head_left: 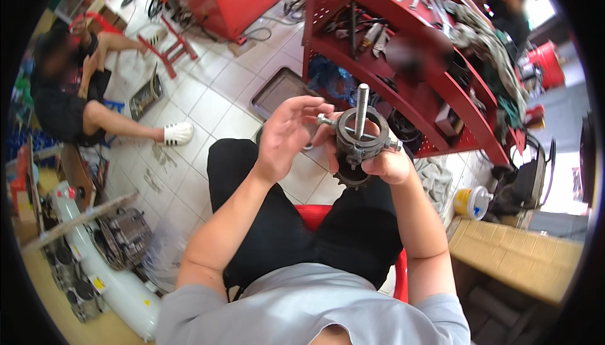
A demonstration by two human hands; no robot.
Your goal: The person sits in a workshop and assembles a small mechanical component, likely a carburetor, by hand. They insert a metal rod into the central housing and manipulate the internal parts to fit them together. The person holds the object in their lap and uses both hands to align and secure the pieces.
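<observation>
Right now we cradle the round metal gear assembly in our right hand, fingers curled shut under its ring above our lap, while our left hand is half open with fingertips touching the cross pin on its left side. If that one-handed grip loosens, we judge the greasy part could tip by its upright shaft and drop onto our knees or the tiled floor.

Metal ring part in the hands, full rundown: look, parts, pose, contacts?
The ring assembly is dark grey, worn-looking metal: a round collar with a bright shaft standing upright through its centre, bolt-like studs sticking out at both sides and a toothed wheel below. The right hand grips it from beneath above the lap; left hand fingers touch its left stud.
</observation>
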